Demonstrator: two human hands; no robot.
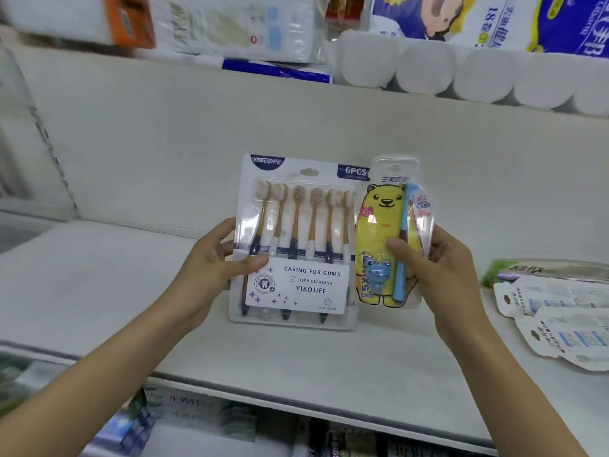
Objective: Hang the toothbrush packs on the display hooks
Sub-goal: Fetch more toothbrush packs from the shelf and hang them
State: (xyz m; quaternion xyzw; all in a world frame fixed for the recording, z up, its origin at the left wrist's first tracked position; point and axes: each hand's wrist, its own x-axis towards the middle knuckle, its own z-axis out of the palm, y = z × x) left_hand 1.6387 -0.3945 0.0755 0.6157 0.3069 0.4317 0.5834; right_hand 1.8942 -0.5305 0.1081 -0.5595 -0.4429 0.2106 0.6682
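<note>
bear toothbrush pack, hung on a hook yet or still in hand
In hand: the right hand pinches the bear toothbrush pack upright above the shelf; no hook through its hang hole.

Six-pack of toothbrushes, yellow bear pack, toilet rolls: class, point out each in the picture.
six-pack of toothbrushes (pixel 314 282), head view, on its white label.
yellow bear pack (pixel 384 206), head view, on the bear's face.
toilet rolls (pixel 425 69), head view, on one roll's end.

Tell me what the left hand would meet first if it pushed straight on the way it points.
Left hand, gripping the six-brush pack, points up and away toward the bare back panel. Probably that panel first; depth is unclear.
</note>
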